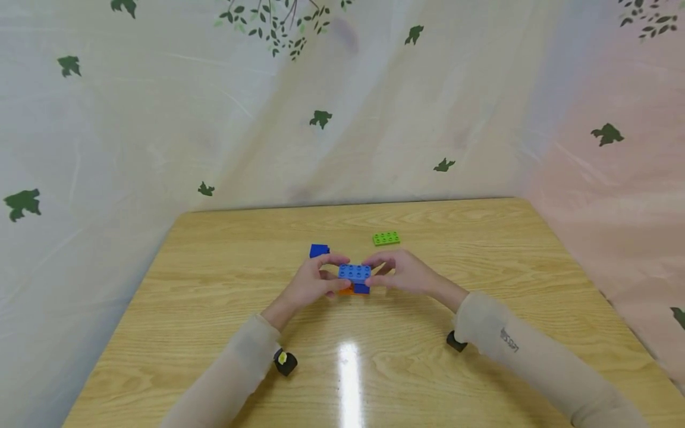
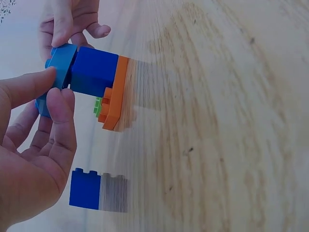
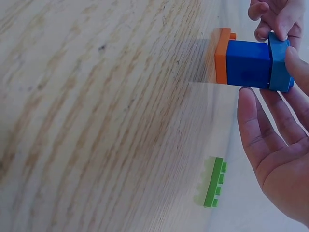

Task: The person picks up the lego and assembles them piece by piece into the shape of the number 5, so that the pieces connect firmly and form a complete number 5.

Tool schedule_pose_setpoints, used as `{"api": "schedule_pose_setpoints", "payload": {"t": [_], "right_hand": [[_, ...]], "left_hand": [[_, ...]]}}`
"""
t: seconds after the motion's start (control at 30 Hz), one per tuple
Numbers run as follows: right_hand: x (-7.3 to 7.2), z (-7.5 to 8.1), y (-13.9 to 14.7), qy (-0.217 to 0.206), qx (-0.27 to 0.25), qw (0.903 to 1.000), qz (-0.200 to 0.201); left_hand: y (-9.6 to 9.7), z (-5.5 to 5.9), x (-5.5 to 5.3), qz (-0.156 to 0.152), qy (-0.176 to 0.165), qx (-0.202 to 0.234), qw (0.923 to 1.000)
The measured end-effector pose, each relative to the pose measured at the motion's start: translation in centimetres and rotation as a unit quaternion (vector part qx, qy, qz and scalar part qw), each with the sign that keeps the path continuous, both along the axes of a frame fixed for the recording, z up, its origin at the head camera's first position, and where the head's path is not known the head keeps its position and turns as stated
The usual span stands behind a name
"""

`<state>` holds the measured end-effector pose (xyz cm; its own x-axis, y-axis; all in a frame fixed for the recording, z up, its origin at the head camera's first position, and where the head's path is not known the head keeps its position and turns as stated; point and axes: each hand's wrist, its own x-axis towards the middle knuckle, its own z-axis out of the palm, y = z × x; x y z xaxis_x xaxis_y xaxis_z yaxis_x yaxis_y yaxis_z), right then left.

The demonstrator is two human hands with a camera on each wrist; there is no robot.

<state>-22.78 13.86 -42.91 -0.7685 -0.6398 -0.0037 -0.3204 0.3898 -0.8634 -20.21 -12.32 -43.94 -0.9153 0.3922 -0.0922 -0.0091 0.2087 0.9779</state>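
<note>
A light blue brick [image 1: 354, 272] with studs on top is held between both hands at the middle of the table. My left hand [image 1: 313, 279] pinches its left end with thumb and fingers. At the other end, my right hand [image 1: 404, 271] grips it the same way. Directly below it, a dark blue brick [image 2: 95, 71] stands on one end of a flat orange brick [image 2: 114, 96] lying on the table. In the left wrist view the light blue brick sits slightly tilted over the dark blue one, with a thin gap showing between them.
A second dark blue brick [image 1: 319, 250] stands on the wooden table [image 1: 241, 238] just beyond my left hand. Farther back, to the right, lies a flat green brick [image 1: 386, 239]. Behind the table hangs a pale cloth [image 1: 257, 131] with leaf and bird prints.
</note>
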Motion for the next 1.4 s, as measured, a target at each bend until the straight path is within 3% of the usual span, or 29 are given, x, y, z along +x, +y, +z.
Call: {"api": "schedule_pose_setpoints", "payload": {"t": [0.8,1.4], "right_hand": [[-0.4,-1.1,0.1,-0.063,-0.022,0.9977,-0.010],[-0.6,-1.4,0.3,-0.081,-0.036,0.9961,-0.004]], "left_hand": [[-0.3,0.1,0.1,0.003,-0.031,-0.023,0.9992],[-0.4,-0.4,-0.4,-0.003,-0.016,-0.026,0.9995]]}}
